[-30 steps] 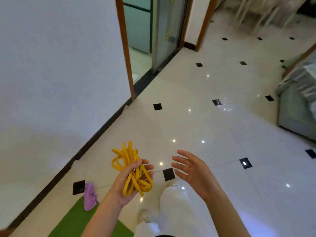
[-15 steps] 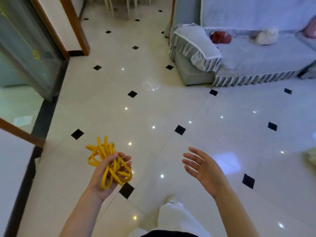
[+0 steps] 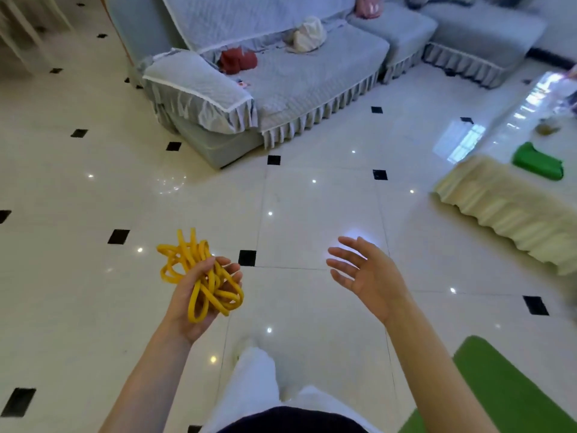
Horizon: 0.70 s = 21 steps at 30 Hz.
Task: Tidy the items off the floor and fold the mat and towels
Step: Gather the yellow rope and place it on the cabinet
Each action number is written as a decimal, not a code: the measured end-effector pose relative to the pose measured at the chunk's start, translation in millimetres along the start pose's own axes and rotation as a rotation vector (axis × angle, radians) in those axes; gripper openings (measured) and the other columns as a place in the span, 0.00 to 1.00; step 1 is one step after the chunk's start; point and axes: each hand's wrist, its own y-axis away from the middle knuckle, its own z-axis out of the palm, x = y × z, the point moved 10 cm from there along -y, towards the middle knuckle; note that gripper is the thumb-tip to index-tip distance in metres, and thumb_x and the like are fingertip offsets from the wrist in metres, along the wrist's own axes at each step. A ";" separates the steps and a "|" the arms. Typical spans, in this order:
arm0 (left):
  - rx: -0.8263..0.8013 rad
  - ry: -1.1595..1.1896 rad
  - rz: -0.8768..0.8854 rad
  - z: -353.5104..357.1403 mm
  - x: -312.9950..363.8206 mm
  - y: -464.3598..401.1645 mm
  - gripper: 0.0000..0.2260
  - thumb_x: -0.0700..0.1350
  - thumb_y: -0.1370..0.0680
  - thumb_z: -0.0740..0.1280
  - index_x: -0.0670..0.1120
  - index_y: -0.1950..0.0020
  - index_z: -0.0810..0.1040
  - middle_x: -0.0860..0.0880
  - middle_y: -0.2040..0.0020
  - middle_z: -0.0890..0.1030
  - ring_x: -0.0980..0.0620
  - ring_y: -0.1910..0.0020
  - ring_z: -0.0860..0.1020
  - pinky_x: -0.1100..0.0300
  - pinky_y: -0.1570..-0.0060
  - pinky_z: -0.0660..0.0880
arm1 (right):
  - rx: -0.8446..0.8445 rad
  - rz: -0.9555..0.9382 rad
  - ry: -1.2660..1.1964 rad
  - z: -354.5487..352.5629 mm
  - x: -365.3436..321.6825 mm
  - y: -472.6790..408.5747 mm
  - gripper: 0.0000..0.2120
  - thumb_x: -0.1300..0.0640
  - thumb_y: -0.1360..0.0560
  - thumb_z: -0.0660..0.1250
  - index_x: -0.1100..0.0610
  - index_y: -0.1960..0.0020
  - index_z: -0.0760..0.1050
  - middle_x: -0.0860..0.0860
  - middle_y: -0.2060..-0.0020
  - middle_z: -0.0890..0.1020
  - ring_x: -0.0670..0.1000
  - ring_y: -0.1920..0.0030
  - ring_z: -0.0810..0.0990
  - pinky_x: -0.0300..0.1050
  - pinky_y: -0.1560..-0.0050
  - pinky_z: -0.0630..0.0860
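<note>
Wide bare tiled floor (image 3: 296,214) ahead of both hands, unobstructed up to grey sofa (image 3: 281,85). Sofa blocks far side; its armrest (image 3: 199,89) juts nearest. Cream fringed cloth (image 3: 505,210) blocks right side, green bundle (image 3: 538,162) on it. Green mat (image 3: 505,389) lies flat at lower right. Left hand (image 3: 199,295) full of yellow rope (image 3: 199,273); right hand (image 3: 371,279) spread, empty, in open air.

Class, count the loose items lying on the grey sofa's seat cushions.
3: a dark red bundle by the armrest, a cream cloth bundle mid-seat, a pink item farther right. Others may be hidden.
</note>
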 end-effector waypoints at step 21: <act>-0.392 -0.356 -0.177 255.6 138.2 -329.6 0.14 0.46 0.27 0.63 0.42 0.67 0.83 0.43 0.64 0.82 0.48 0.64 0.83 0.57 0.63 0.80 | 0.357 -0.314 -0.253 -26.8 -200.2 -213.7 0.12 0.53 0.22 0.60 0.59 0.47 0.77 0.56 0.55 0.83 0.55 0.55 0.83 0.47 0.53 0.78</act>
